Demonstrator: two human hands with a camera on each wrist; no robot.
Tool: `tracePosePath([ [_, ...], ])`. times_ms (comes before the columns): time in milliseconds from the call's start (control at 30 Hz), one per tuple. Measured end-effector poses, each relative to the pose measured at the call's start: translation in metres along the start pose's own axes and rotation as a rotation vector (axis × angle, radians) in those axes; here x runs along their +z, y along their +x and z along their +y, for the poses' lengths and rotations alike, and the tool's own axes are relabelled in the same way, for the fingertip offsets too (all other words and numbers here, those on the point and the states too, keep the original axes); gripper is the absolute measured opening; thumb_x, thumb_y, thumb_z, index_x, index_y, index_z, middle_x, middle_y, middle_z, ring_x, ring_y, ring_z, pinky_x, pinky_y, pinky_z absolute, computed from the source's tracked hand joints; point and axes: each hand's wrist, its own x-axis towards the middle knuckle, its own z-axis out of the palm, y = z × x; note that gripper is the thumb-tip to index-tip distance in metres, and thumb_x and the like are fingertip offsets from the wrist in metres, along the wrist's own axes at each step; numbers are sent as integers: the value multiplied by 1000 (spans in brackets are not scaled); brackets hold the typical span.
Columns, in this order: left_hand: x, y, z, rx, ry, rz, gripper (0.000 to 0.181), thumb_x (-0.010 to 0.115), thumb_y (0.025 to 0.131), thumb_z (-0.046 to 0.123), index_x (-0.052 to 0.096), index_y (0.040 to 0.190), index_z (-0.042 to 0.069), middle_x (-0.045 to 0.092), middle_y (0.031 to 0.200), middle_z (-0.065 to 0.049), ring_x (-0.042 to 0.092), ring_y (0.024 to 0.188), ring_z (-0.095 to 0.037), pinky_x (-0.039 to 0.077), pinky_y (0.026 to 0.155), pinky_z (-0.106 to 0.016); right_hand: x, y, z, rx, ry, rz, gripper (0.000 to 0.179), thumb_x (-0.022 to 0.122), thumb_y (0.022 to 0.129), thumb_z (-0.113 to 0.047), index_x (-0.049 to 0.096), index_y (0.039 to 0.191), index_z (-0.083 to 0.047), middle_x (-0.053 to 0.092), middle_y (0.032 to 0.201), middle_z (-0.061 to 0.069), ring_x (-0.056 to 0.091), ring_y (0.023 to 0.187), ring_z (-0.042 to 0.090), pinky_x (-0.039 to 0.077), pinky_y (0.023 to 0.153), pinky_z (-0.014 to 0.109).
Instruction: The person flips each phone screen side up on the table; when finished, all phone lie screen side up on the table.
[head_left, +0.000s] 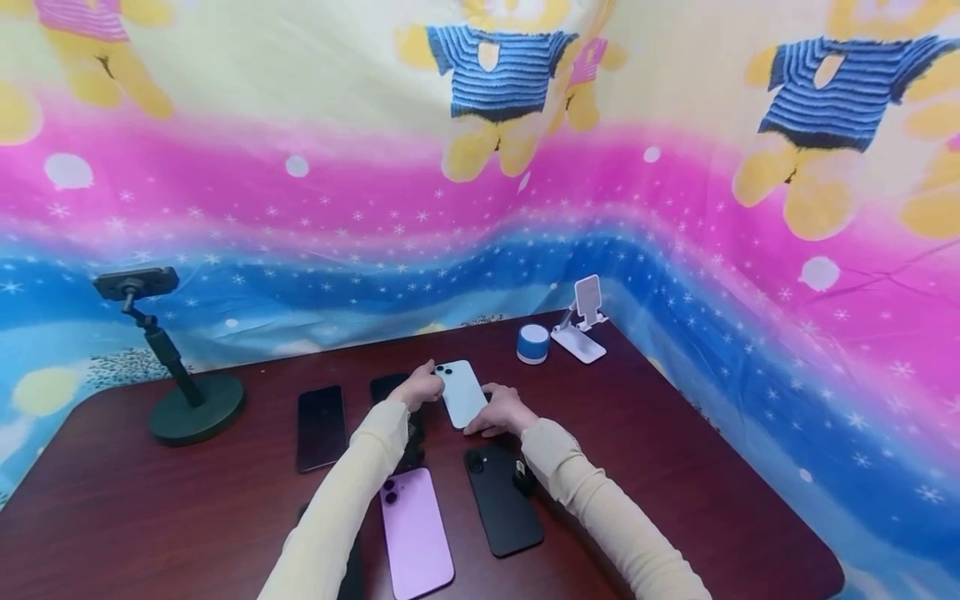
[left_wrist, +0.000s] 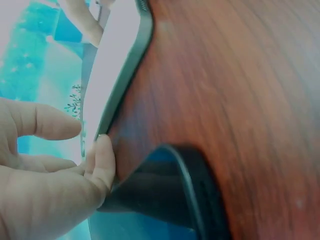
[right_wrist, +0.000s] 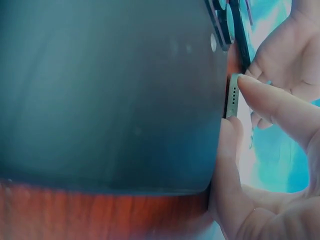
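A white phone (head_left: 467, 398) lies at the middle back of the table, its back with the camera lenses facing up. My left hand (head_left: 422, 387) pinches it by its upper left edge; the left wrist view shows thumb and fingertips at that edge of the phone (left_wrist: 112, 75). At the lower end, my right hand (head_left: 504, 412) grips a corner between thumb and finger, beside the row of small holes in the rim (right_wrist: 233, 97). A dark phone (head_left: 387, 385) lies partly hidden behind my left hand. Nearer me, below the right hand, is a black phone (head_left: 504, 504).
Around these lie a purple phone (head_left: 417, 533), another dark phone (head_left: 321, 427) and one mostly hidden under the left sleeve. A black stand (head_left: 197, 410) rises at left. A blue-and-white cylinder (head_left: 533, 345) and a white folding stand (head_left: 579, 342) occupy the back right, before the patterned cloth.
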Motion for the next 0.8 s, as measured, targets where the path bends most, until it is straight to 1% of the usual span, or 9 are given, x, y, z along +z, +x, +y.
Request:
tracePosePath([
  [100, 0, -1, -1, 8, -34, 31, 79, 37, 84, -8, -2, 153, 0, 1, 161, -19, 21, 52, -14, 30, 63, -30, 2, -1, 1, -1, -4, 5, 87, 84, 70, -5, 36, 143, -2, 22, 142, 28, 67, 75, 18, 59, 68, 32],
  [167, 0, -2, 0, 19, -66, 51, 79, 37, 84, -9, -1, 153, -1, 1, 161, -19, 37, 65, -19, 30, 64, -31, 2, -3, 0, -7, -15, 14, 87, 85, 71, -11, 36, 142, -1, 30, 138, 27, 68, 77, 19, 59, 68, 32],
  [200, 1, -3, 0, 23, -80, 61, 79, 37, 84, -9, 0, 153, -1, 1, 161, -18, 37, 67, -20, 31, 65, -32, 2, -3, 0, -13, -21, 17, 86, 85, 71, -15, 37, 141, -1, 35, 135, 26, 68, 79, 20, 59, 68, 33],
  [267, 2, -4, 2, 35, -130, 67, 78, 36, 84, -11, -2, 152, -2, -1, 161, -18, 48, 96, -27, 39, 73, -34, 2, -4, 0, -24, -34, 25, 84, 86, 71, -22, 39, 139, -1, 42, 129, 24, 68, 81, 21, 59, 68, 33],
  [333, 4, -6, 2, 44, -187, 74, 77, 34, 85, -12, -3, 152, -3, -2, 161, -18, 37, 128, -34, 45, 93, -39, 3, -4, 0, -37, -58, 35, 81, 86, 71, -27, 42, 135, -2, 48, 122, 21, 67, 82, 22, 59, 68, 34],
  [400, 5, -7, 1, 56, -242, 78, 77, 33, 85, -13, -4, 151, -3, -3, 160, -20, 34, 133, -35, 38, 107, -46, 4, -4, -1, -45, -73, 44, 78, 86, 70, -29, 45, 130, -2, 48, 120, 19, 65, 81, 23, 59, 67, 34],
  [433, 6, -8, 0, 61, -271, 81, 77, 32, 85, -14, -5, 151, -4, -3, 160, -21, 23, 140, -37, 33, 111, -50, 5, -3, -1, -47, -80, 51, 77, 86, 70, -30, 46, 129, -2, 48, 120, 19, 65, 81, 23, 59, 66, 35],
  [700, 9, -11, -4, 93, -328, 120, 76, 32, 85, -15, -1, 152, -3, 3, 159, -22, 36, 119, -36, 37, 93, -43, 12, -4, -2, -36, -127, 93, 74, 88, 66, -30, 43, 116, 1, 42, 115, 19, 62, 75, 22, 58, 61, 33],
  [800, 8, -13, -2, 104, -335, 123, 76, 32, 84, -16, 0, 152, -4, 4, 158, -23, 37, 114, -36, 37, 92, -44, 12, -4, -3, -30, -141, 104, 68, 89, 66, -29, 44, 108, 1, 43, 110, 20, 60, 73, 23, 58, 58, 33],
])
